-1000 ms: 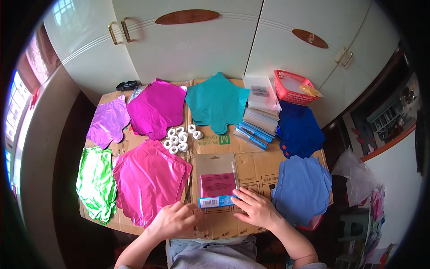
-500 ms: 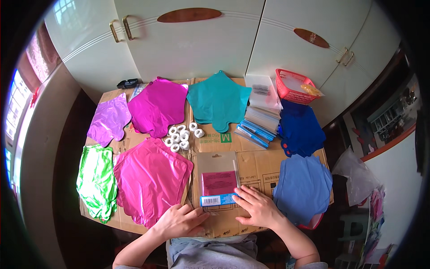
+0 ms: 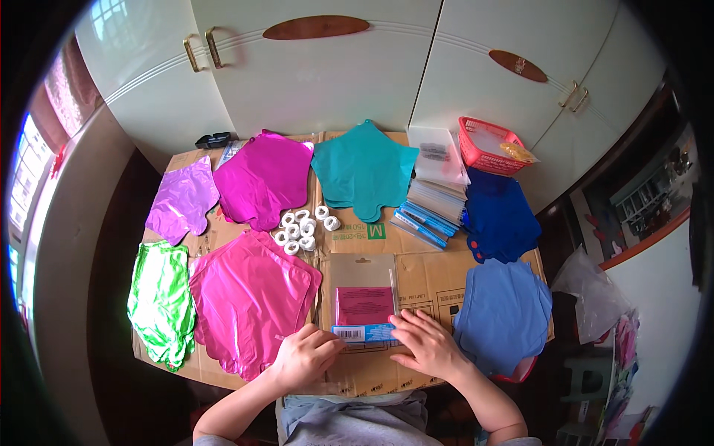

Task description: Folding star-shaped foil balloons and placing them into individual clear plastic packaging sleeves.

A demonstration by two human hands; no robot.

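A clear flat plastic bag (image 3: 364,269) lies in front of me, with a folded magenta foil piece (image 3: 364,303) inside. Along its lower end runs a blue label (image 3: 379,331) with a barcode. My left hand (image 3: 306,358) is closed at the bag's lower left corner, fingers curled together; whatever they pinch is hidden. Stretched fingers of my right hand (image 3: 430,348) rest on the lower right corner of the bag. To the left of the bag is a stack of pink foil balloons (image 3: 253,301).
Flattened cardboard (image 3: 424,264) covers the table. Around its edge lie green (image 3: 160,297), lilac (image 3: 182,197), purple (image 3: 264,175), teal (image 3: 364,167), dark blue (image 3: 502,215) and light blue foil stacks (image 3: 504,316). White ribbon rolls (image 3: 306,227), packaged bags (image 3: 431,208) and a red basket (image 3: 491,149) stand farther back.
My left hand has lifted slightly and turned, its fingers now curled tighter at the bag's corner. My right hand has stayed almost still on the bag.
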